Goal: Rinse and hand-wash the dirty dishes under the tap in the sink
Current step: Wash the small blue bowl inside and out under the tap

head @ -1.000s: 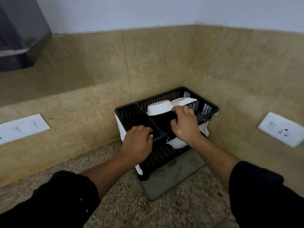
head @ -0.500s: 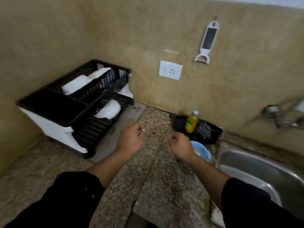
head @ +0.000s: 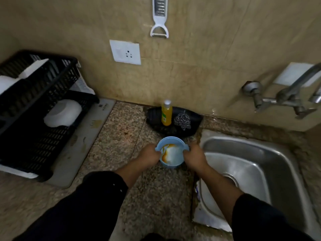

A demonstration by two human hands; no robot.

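A light blue bowl (head: pixel 171 152) with two small side handles sits over the speckled counter, just left of the steel sink (head: pixel 246 148). Orange and white residue smears its inside. My left hand (head: pixel 149 156) grips its left handle and my right hand (head: pixel 195 156) grips its right handle. The tap (head: pixel 284 98) juts from the wall above the sink's far right, and no water shows under it.
A black dish rack (head: pixel 34 108) with white bowls stands on a grey mat at the left. A yellow soap bottle (head: pixel 166 113) and a steel scrubber (head: pixel 182 121) sit on a black tray by the wall. A grater-peeler (head: pixel 159 18) hangs above a wall socket (head: pixel 125 52).
My view swung right from the dish rack to the sink. Both hands left the rack, crossed the counter and took hold of the blue bowl's handles.
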